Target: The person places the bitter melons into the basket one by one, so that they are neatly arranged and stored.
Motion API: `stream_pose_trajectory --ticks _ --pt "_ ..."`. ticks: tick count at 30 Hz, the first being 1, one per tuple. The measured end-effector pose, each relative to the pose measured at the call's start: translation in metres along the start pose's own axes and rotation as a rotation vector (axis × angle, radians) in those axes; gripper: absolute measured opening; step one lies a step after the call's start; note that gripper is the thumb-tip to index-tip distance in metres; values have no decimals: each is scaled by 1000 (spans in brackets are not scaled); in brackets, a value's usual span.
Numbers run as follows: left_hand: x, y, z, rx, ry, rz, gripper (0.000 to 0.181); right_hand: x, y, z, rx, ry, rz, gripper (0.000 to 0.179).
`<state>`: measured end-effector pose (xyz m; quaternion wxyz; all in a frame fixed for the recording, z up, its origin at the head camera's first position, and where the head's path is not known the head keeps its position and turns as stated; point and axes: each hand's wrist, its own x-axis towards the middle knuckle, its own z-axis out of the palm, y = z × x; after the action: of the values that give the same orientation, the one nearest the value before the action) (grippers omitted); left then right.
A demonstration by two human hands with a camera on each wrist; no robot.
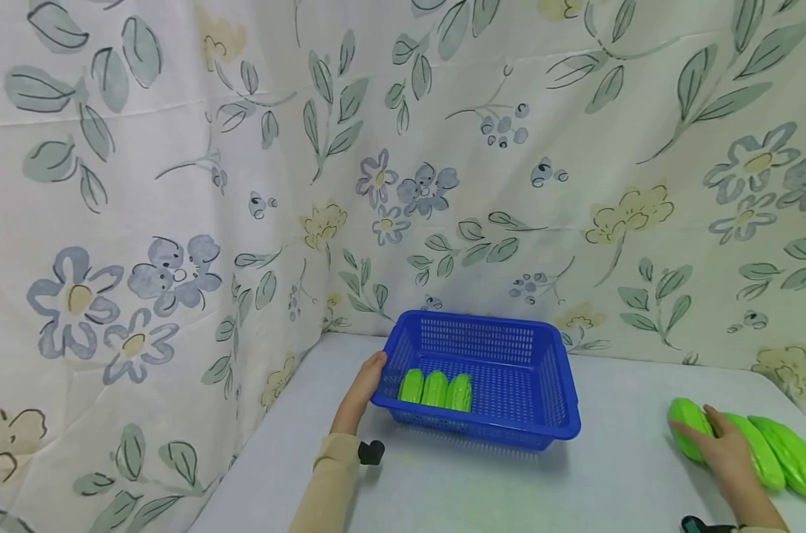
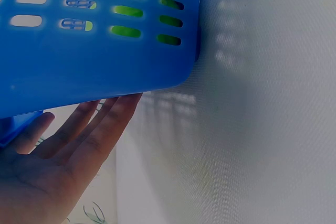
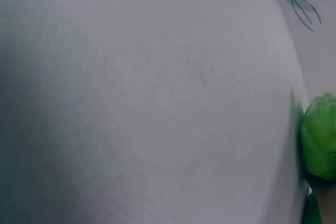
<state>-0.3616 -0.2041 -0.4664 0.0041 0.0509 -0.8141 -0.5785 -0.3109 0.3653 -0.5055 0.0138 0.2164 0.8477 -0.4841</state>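
Note:
A blue perforated plastic basket (image 1: 556, 385) stands at the table's middle, holding three glossy bright-green, gourd-like vegetables (image 1: 435, 389) side by side at its left. My left hand (image 1: 365, 385) touches the basket's left side; in the left wrist view its fingers (image 2: 102, 140) are nearly straight against the blue wall. At the far right, my right hand (image 1: 729, 451) grips another green gourd-like vegetable (image 1: 684, 413) between thumb and fingers. Two more such vegetables (image 1: 792, 455) lie just right of it. The right wrist view catches only part of the held vegetable (image 3: 321, 137), at its edge.
A white-covered table (image 1: 622, 474) lies beneath everything. Floral cloth (image 1: 482, 185) hangs behind the table and along its left side, close to the basket's back. A dark wrist strap piece (image 1: 371, 452) shows at the left sleeve.

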Motion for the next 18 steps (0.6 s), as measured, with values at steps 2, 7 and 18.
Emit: stream_pose_trajectory --ticks 2,7,18 --pt "0 0 0 5 2 -4 55 1 0 2 9 7 8 93" --pt "1 0 1 9 5 -7 55 2 1 5 36 20 23 98" --pt "2 0 0 7 -5 -1 54 -4 -3 4 98 53 16 91"
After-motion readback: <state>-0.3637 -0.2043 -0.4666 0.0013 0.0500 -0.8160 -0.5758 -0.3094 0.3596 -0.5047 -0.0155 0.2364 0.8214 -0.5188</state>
